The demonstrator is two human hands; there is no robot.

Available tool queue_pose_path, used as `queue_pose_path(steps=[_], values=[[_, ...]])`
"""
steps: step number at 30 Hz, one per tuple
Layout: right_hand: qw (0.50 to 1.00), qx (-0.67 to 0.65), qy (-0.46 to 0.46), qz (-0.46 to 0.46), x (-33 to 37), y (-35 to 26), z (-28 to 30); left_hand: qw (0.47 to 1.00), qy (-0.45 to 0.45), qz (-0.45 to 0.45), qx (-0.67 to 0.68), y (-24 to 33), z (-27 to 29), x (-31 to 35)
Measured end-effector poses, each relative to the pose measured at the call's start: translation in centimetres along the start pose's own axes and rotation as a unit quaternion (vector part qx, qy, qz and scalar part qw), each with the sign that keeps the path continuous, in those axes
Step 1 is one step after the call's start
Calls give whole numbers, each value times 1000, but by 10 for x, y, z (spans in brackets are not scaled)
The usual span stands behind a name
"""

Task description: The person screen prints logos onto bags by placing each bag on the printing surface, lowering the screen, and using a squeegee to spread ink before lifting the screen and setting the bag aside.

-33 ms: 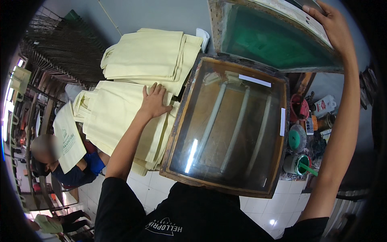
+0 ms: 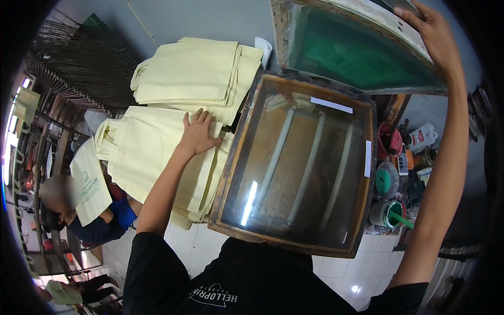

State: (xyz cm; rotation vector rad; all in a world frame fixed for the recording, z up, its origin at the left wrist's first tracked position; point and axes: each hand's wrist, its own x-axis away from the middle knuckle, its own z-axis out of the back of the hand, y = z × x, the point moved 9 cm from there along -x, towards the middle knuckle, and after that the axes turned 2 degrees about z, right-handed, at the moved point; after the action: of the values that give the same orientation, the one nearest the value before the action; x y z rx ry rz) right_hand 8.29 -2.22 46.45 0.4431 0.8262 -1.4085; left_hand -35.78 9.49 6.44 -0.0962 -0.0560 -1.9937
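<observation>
My left hand [image 2: 199, 135] lies with fingers apart on the top of the nearer stack of pale yellow cloth bags [image 2: 152, 142]. A second stack of these bags [image 2: 189, 68] sits behind it. At the far right my right hand [image 2: 433, 39] grips the upper edge of a screen printing frame [image 2: 362, 47] with green mesh, which stands raised and tilted. Below the frame is a wooden box table with a glass top [image 2: 299, 173]. Tubes show through the glass, and white tape strips [image 2: 332, 104] mark its top and right side. No bag lies on the glass.
Right of the table stand a tub of green ink [image 2: 391, 214] with a green tool in it, a red container [image 2: 389, 139] and a white bottle [image 2: 422, 136]. At left, a co-worker [image 2: 100, 223] is beside a printed bag [image 2: 90, 184]. A dark wire rack [image 2: 79, 63] stands behind.
My left hand has shifted very slightly on the bags. The co-worker's printed bag has moved a little. My right hand and the raised frame look unmoved.
</observation>
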Motion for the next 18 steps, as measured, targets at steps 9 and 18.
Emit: queue_pose_path(steps=[9, 18], values=[[999, 40, -14, -31, -4, 14, -1, 929, 43, -124, 345, 81, 62, -3], [998, 24, -31, -45, 7, 2, -3, 979, 2, -165, 118, 267, -39, -42]])
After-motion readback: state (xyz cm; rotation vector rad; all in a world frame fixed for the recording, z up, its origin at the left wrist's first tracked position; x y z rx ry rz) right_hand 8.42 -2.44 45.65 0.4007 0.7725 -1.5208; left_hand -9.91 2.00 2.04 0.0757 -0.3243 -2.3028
